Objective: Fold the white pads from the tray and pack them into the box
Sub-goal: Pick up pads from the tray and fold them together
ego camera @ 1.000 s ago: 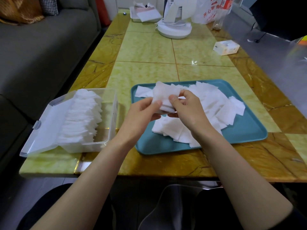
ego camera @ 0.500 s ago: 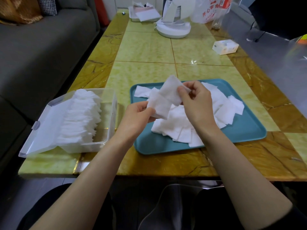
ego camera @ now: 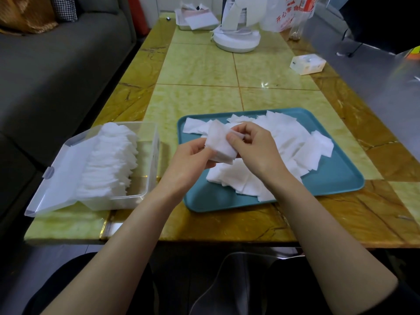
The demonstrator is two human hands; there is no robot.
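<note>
Step in hand: folding. 1 white pad point(ego camera: 221, 147) held above the near-left part of the teal tray point(ego camera: 336, 178), seemingly doubled over, not yet packed.
Left hand point(ego camera: 191, 160): fingers curled under the pad's left and lower edges, thumb on top, pinching it.
Right hand point(ego camera: 259, 151): thumb and fingertips nipping the pad's right edge, other fingers loosely curled in.
Loose pads point(ego camera: 288, 142): heaped flat across the tray's middle and far side, some reaching its near edge.
Tray's place: by the near edge of the table point(ego camera: 200, 64), right of centre.
Box point(ego camera: 151, 155): clear plastic, at the table's near-left corner, just beside the tray; lid point(ego camera: 61, 176) swung open to the left, past the table's left edge.
Folded pads point(ego camera: 111, 160): 1 row standing on edge along the box's left side, bare floor showing on its right side.
Progress: judged partway, with plenty still on the tray and room left in the box.
Next move: probably press the crease flat, then carry the pad left and slot it upright against the row. Calls for a steady pinch, since a soft pad may spring open, and for not toppling the row.
Elsewhere: white fan base point(ego camera: 236, 39) at the far end, small white carton point(ego camera: 306, 64) near the right edge.
</note>
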